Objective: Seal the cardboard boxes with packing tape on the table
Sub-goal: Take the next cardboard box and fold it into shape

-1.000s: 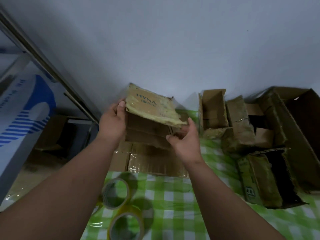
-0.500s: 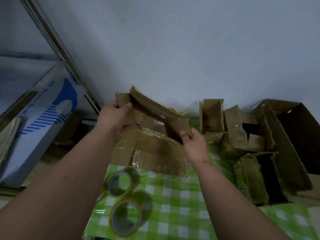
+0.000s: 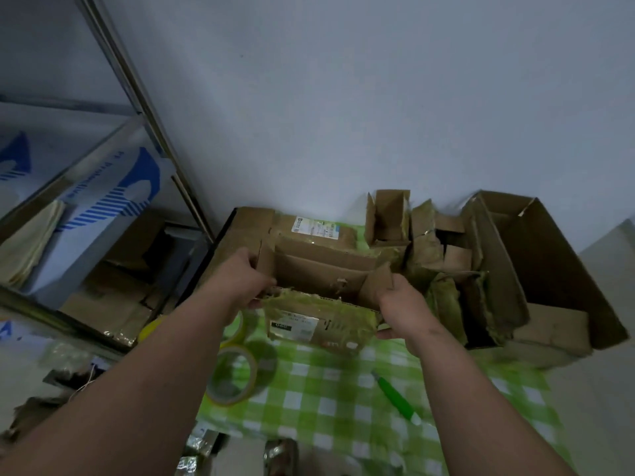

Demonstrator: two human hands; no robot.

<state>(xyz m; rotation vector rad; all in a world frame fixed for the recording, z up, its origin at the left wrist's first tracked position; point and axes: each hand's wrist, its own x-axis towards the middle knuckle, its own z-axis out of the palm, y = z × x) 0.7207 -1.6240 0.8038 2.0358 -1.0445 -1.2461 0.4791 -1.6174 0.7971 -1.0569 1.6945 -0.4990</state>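
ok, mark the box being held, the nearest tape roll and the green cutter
held cardboard box (image 3: 319,280), head view, on its inner back wall
tape roll (image 3: 235,377), head view, on the near part of its yellow ring
green cutter (image 3: 395,396), head view, mid-handle

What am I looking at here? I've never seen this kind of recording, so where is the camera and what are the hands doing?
No robot here: a person wears a camera on the head, looking down at their own arms. The left hand and right hand grip the two ends of an open cardboard box, flaps up, above a green checked tablecloth. On the cloth lie a tape roll, a green cutter, and more opened boxes to the right. A metal shelf stands on the left.
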